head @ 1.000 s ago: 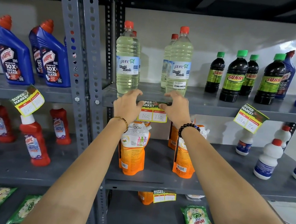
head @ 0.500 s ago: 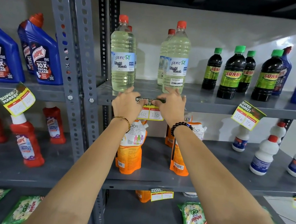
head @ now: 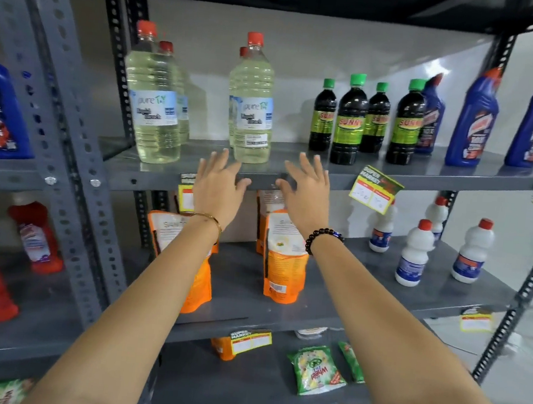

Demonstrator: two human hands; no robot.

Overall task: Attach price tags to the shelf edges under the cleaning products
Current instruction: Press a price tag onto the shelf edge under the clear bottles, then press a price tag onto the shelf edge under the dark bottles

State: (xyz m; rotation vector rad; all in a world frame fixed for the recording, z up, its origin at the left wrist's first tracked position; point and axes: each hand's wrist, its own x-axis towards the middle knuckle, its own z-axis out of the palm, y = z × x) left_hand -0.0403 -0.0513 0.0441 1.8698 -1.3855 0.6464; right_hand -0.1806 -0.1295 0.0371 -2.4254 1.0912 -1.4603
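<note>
At the shelf edge under the bleach bottles, both hands had come off the price tag; a second earlier they pinched its top corners. The tag hung there unaided, probably attached. My left hand was spread, fingers over the edge, covering most of the tag. My right hand was spread, holding nothing.

"pure" on clear bleach bottle; "SUNNY" on dark bottle; "SUPER MARKET" on price tag
</note>
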